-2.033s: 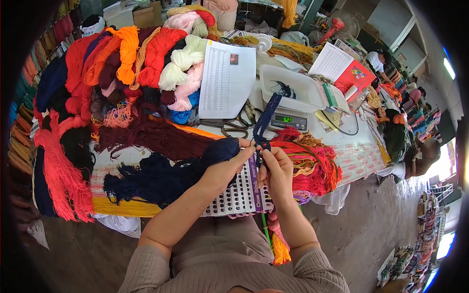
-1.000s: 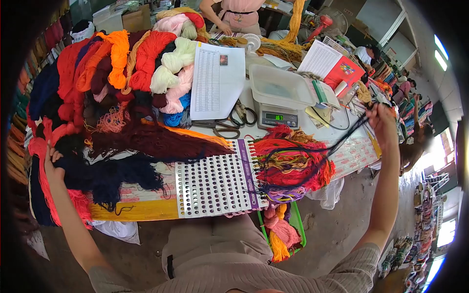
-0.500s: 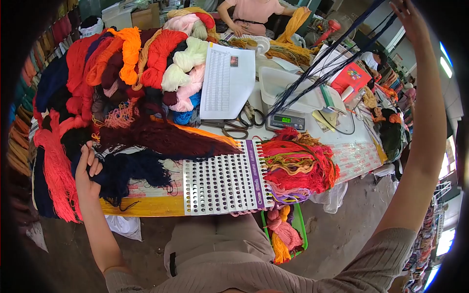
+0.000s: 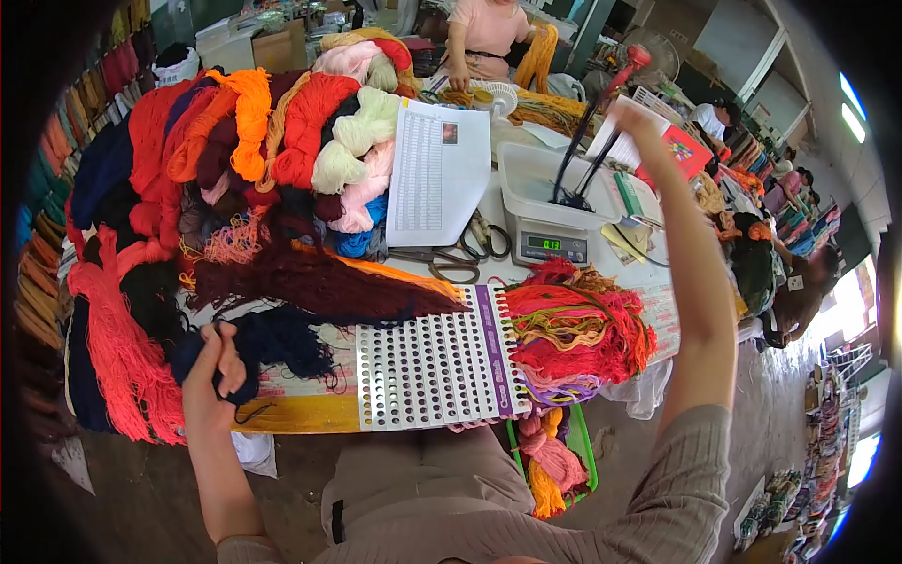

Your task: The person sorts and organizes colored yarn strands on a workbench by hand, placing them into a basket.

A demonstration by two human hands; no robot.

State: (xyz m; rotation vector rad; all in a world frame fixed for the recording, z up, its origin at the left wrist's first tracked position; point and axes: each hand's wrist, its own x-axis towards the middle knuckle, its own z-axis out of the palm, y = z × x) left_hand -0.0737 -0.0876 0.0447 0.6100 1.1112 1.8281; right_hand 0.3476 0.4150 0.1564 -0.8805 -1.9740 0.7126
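Note:
My right hand is raised over the scale, smeared by motion, and closed on a few long strands of navy thread. Their lower ends lie bunched in a white plastic tray. That tray rests on a digital scale with a green display reading about 0.13. On the left, my left hand has curled fingers at the edge of a navy thread bundle, with dark thread at its fingertips. A maroon thread bundle lies just behind that bundle.
A white punched thread card lies at the table's front, beside a red thread pile. Behind are scissors, a printed sheet and heaped skeins. Across the table, a person handles yellow yarn. A green basket stands below.
My right hand has come down and inward, lowering the navy strands into the tray. The display rose from about 0.09 to 0.13. My left hand moved right and toward me, onto the navy bundle.

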